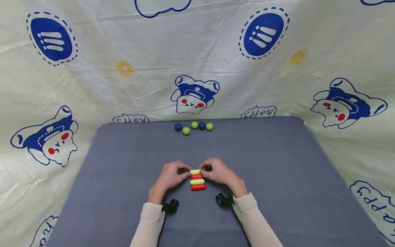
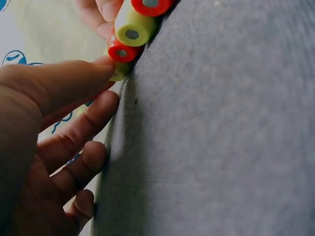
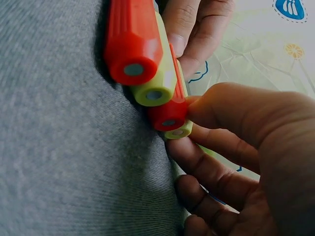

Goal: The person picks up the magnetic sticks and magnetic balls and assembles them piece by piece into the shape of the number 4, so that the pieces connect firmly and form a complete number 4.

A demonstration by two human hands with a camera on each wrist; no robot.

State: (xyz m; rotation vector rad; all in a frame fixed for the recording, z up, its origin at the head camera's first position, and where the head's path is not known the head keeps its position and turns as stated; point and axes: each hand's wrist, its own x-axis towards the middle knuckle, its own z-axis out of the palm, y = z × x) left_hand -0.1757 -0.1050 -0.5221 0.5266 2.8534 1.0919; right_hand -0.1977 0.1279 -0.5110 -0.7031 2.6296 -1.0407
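Two red and two yellow-green magnetic rods with grey metal ends lie side by side in alternating colours, forming a short ladder-like row. A red rod (image 1: 198,187) is nearest the person, followed by a yellow-green rod (image 1: 197,181), a second red rod (image 1: 196,177) and the far yellow-green rod (image 1: 195,171). My left hand (image 1: 172,175) pinches the left end of that far rod between thumb and forefinger. At its right end, my right hand (image 1: 219,171) does the same, thumb also close against the second red rod in the right wrist view.
At the table's back edge sit two blue balls, one at the left (image 1: 178,127), and several green balls, one at the right (image 1: 209,126). A grey cloth covers the table (image 1: 123,192). Behind hangs a printed curtain (image 1: 154,51). Both wrists carry small black cameras (image 1: 170,206).
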